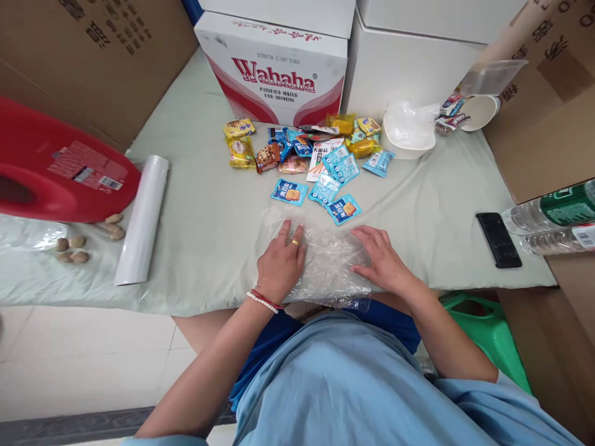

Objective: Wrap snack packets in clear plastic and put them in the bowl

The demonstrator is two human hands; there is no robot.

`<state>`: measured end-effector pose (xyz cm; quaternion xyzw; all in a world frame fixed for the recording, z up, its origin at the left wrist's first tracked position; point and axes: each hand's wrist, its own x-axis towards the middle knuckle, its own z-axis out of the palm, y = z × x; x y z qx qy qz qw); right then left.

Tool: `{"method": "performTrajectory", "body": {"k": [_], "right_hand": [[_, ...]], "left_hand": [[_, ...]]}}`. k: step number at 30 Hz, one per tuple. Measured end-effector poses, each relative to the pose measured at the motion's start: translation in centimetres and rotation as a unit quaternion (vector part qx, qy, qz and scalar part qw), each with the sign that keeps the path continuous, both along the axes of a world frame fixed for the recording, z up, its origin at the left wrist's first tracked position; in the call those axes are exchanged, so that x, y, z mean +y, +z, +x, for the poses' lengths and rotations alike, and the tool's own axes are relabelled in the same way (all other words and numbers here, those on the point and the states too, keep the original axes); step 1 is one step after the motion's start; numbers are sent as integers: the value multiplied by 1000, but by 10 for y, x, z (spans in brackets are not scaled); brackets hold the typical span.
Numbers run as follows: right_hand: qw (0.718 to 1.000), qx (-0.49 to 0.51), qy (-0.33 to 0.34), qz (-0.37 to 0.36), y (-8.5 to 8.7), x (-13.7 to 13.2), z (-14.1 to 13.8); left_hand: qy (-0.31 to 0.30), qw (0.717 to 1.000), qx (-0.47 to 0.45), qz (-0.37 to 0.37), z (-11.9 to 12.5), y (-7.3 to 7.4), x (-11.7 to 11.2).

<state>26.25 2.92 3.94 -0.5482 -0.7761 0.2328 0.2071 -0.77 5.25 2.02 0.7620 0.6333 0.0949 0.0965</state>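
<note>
A crinkled sheet of clear plastic wrap lies on the cloth at the table's front edge, partly hanging over it. My left hand rests flat on its left side, fingers stretched out. At its right edge, my right hand is open with thumb and fingers apart. Just beyond the wrap lie small blue snack packets, one more blue packet to their left. Behind these is a pile of wrapped snacks, among them a yellow packet, a brown packet and a white packet.
On the left are a white roll, a red jug and several nuts. A Wahaha carton stands behind. To the right are a white bowl, a phone and plastic bottles. A green stool is below.
</note>
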Motion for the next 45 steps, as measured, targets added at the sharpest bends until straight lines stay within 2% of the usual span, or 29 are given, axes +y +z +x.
{"method": "performTrajectory", "body": {"k": [2, 4, 7, 9, 12, 15, 17, 19, 21, 22, 25, 28, 31, 33, 35, 37, 41, 43, 45], "right_hand": [[999, 13, 45, 27, -1, 13, -9], [997, 79, 21, 9, -9, 32, -17], [969, 198, -136, -66, -25, 67, -18], [944, 210, -239, -89, -30, 88, -10], [942, 154, -297, -9, -20, 99, 1], [957, 115, -247, 99, 5, 77, -5], [976, 100, -138, 132, 15, 53, -17], [989, 63, -1, 130, 12, 32, -30], [991, -1, 81, 105, -2, 21, -35], [992, -37, 85, 91, -12, 19, -32], [992, -101, 25, 65, -37, 24, -8], [994, -81, -24, 62, -38, 38, 25], [994, -39, -84, 55, -16, 66, 38], [994, -33, -92, 52, 5, 94, 26], [996, -52, -41, 56, 22, 130, -1], [993, -88, 31, 70, 32, 173, -39], [972, -154, 100, 144, 27, 257, -114], [963, -174, 130, 160, 19, 289, -137], [955, -191, 168, 151, 11, 309, -149]], "left_hand": [[-3, 1000, 19, -13, 2, 5, 3], [0, 999, 39, -28, 2, 10, 6], [3, 995, 71, -75, 0, 19, 7], [3, 989, 96, -114, -2, 27, 2], [7, 984, 127, -125, -4, 38, -11], [20, 987, 133, -83, -5, 45, -22], [19, 992, 123, -31, -5, 42, -22], [-10, 994, 109, 23, -7, 31, -17], [-41, 994, 88, 57, -13, 14, -8], [-47, 994, 77, 61, -17, 6, -4], [-34, 997, 44, 47, -30, -14, 5], [-33, 998, 34, 43, -38, -22, 7], [-37, 998, 36, 46, -38, -23, 6], [-38, 997, 40, 45, -37, -22, 5], [-38, 997, 44, 42, -36, -22, 6], [-37, 997, 50, 36, -36, -20, 7], [-33, 998, 58, 17, -35, -16, 7], [-29, 998, 59, 11, -35, -15, 7], [-25, 998, 57, 10, -35, -15, 7]]}}
